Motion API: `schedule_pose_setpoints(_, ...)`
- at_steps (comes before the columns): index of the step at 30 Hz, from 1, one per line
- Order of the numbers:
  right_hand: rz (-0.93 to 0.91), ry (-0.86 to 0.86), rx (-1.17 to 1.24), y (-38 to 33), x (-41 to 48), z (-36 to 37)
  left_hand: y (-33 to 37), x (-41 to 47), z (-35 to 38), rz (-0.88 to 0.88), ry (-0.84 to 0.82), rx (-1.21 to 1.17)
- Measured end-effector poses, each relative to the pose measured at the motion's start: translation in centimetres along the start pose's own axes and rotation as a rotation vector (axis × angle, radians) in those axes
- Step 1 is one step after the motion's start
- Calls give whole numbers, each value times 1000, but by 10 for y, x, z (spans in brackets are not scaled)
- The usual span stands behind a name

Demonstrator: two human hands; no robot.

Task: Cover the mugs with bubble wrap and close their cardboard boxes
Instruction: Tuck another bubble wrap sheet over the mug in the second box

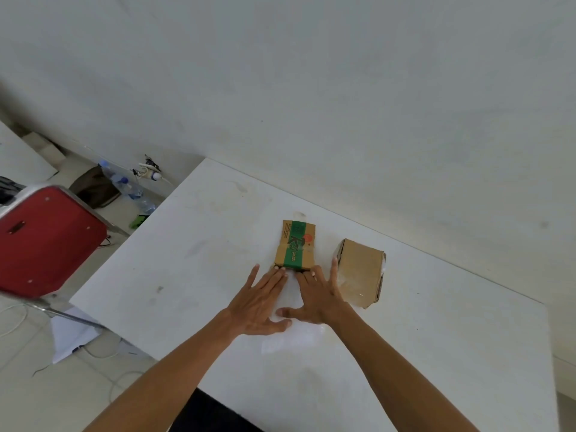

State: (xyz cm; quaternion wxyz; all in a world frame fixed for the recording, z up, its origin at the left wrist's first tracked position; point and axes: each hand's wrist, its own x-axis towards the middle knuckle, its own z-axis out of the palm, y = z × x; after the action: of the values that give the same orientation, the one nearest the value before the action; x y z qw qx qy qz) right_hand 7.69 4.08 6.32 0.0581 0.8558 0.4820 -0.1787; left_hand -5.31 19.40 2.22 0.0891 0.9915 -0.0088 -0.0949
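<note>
A cardboard box with a green printed band (pixel 295 247) stands in the middle of the white table (pixel 199 254), its flap raised at the far side. My left hand (pixel 261 302) and my right hand (pixel 314 296) lie flat, fingers spread, on a pale sheet of bubble wrap (pixel 294 333) at the box's near side, fingertips touching its near edge. A second plain cardboard box (pixel 361 269) sits closed to the right, close to my right hand's little finger. No mug is visible.
A red chair (pixel 46 238) stands left of the table. Plastic bottles (pixel 131 190), a brown bag (pixel 93 188), cables and white papers (pixel 70 335) lie on the floor beyond it. A white wall runs behind the table.
</note>
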Motion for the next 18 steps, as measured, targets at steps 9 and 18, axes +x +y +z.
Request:
schedule_pose_setpoints(9, 187, 460, 566, 3, -52, 35, 5, -8, 5, -64, -66, -76)
schedule_pose_setpoints(18, 546, -23, 1259, 2, -59, 31, 14, -38, 8, -43, 220, -250)
